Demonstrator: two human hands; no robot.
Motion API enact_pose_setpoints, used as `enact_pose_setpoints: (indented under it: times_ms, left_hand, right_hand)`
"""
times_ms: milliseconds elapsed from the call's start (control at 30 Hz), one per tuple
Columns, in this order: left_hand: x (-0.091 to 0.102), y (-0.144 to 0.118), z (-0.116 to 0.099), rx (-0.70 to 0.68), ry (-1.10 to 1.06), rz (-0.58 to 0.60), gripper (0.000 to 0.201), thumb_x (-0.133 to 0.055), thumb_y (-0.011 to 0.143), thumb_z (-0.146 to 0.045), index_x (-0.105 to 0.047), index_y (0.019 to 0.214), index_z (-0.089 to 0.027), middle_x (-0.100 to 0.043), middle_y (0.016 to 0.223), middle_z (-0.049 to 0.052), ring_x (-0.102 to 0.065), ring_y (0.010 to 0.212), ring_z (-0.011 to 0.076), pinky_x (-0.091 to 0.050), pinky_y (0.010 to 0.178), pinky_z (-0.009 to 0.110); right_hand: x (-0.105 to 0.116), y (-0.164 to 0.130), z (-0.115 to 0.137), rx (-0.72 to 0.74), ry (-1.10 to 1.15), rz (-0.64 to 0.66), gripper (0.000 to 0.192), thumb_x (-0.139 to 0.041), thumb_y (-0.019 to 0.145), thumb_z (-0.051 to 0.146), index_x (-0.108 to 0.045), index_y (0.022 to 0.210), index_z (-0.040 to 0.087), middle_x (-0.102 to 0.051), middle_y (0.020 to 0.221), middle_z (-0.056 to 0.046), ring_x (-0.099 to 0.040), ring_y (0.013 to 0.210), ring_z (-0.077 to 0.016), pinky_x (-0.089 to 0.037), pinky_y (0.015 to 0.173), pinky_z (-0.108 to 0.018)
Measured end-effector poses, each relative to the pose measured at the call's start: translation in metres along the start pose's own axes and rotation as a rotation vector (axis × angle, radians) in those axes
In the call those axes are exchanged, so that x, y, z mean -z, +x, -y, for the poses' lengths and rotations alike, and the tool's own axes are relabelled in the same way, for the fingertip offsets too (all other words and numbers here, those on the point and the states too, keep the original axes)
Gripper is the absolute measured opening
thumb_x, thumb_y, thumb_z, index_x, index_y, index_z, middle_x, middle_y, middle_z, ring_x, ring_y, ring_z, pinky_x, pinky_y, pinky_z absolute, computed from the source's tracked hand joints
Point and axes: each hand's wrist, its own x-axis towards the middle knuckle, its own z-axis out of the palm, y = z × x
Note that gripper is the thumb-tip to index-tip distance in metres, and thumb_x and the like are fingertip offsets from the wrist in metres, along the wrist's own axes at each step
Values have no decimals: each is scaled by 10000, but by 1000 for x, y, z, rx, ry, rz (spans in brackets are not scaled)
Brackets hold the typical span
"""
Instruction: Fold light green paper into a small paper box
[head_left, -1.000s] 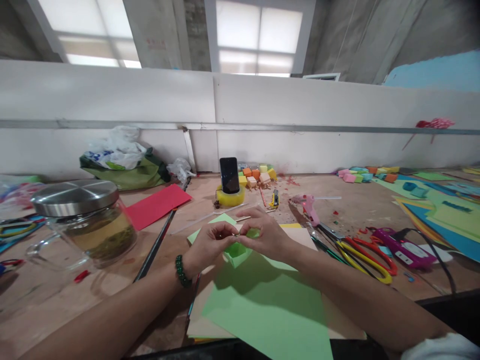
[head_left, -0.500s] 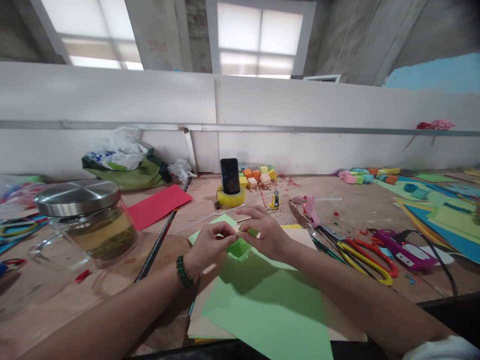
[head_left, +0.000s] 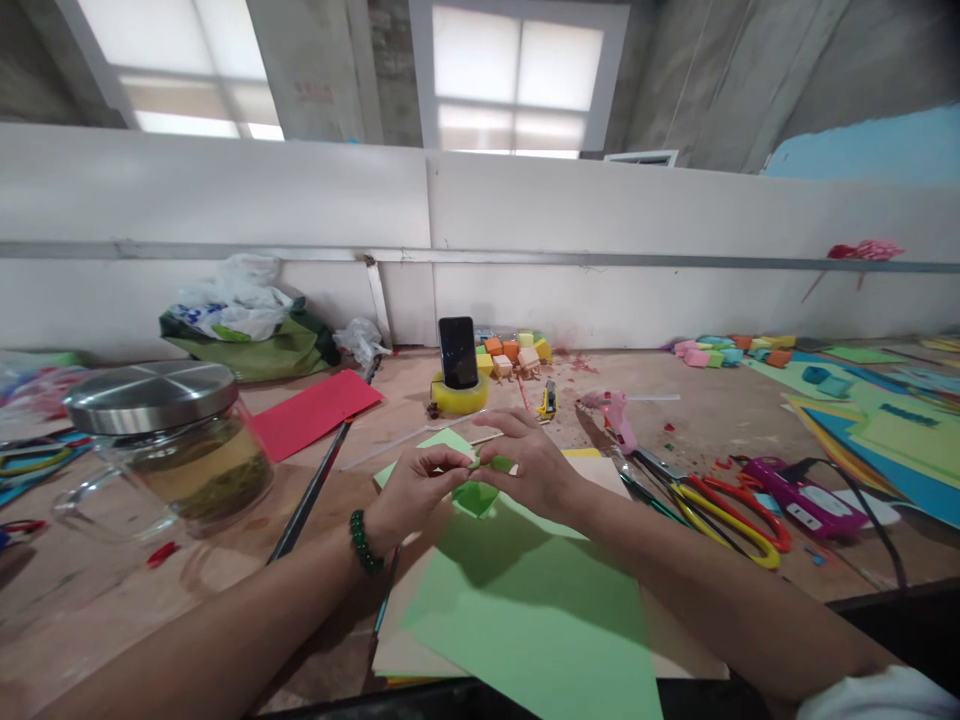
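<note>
Left hand: the left hand pinches one edge of a small green folded paper piece, fingers clenched on it.
Right hand: the right hand grips the opposite edge of the same piece, held just above a light green paper sheet.
Surface: a worn wooden worktable strewn with craft things: a glass jar with a steel lid at left, a red sheet, a phone propped in a yellow tape roll, a pink glue gun, scissors at right.
Room: white partition wall behind the table, bright windows above it.
</note>
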Motion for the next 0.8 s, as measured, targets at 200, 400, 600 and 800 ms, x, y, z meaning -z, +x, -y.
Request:
enact_pose_setpoints:
  times_ms: [200,400,600,800]
  left_hand:
    - [-1,-1,0,-66,58,-29,240,-781,636,-389,-702,659,-164,-693,646,24,-582,591,139,-485,582,248]
    - [-4,-4,-2,-135,155,-56,160,-737,669,-325,-699,648,-172,-697,661,31,-603,623,154,-494,609,258]
    - [-5,-5,-5,-177,226,-59,184,-711,704,-353,-691,648,-179,-689,660,36,-603,642,167,-483,625,271]
    - [-6,-8,-8,-137,255,-53,192,-672,716,-342,-623,643,-171,-629,625,12,-565,607,148,-457,603,263]
  right_hand:
    - [1,1,0,-3,19,24,107,-733,781,258,-689,701,202,-675,1128,-83,-581,1028,-247,-464,913,-447]
    - [2,1,1,42,33,16,104,-716,795,237,-678,705,202,-686,1093,-77,-586,1001,-236,-466,894,-436]
    - [3,0,3,37,55,14,123,-663,825,215,-672,703,207,-683,1104,-77,-588,1006,-232,-467,897,-442]
    - [3,1,8,40,64,6,143,-617,811,142,-654,687,204,-680,1107,-80,-599,998,-231,-461,909,-452]
